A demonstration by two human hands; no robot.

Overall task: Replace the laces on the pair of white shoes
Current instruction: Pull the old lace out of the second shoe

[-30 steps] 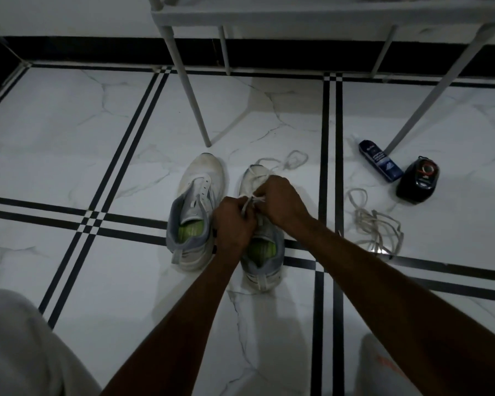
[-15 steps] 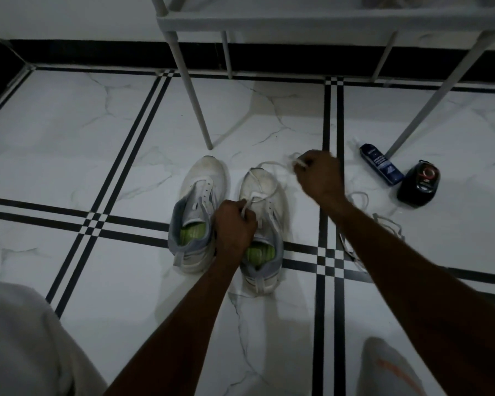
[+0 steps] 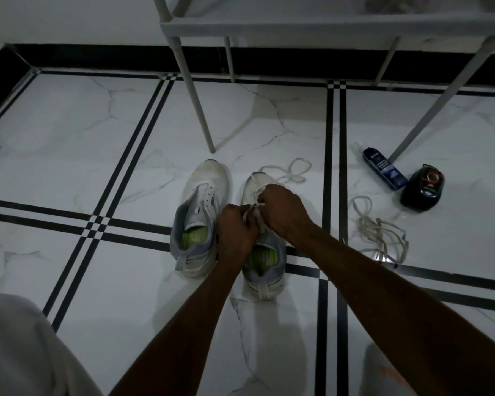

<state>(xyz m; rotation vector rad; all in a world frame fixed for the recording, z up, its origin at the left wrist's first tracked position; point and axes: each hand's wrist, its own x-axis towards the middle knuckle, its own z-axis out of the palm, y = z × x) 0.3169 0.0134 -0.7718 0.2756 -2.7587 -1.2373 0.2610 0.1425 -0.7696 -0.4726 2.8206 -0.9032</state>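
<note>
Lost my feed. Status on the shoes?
Both hands, left hand and right hand, pinching lace over right shoe. Left shoe unlaced. Nothing in the way.

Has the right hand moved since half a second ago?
Yes. The right hand came back from near the black floor stripe to the right shoe, beside the left hand.

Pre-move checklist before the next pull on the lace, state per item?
1. Left hand grips the lace at the right shoe: ok.
2. Right hand pinches the lace over the eyelets: ok.
3. Free end of the lace loose beyond the toe, unsnagged: ok.
4. Which eyelet comes next: cannot tell, hands cover it.
5. Left shoe laced: not ok, eyelets bare.
6. Loose laces on the floor within reach of the right hand: ok.
</note>
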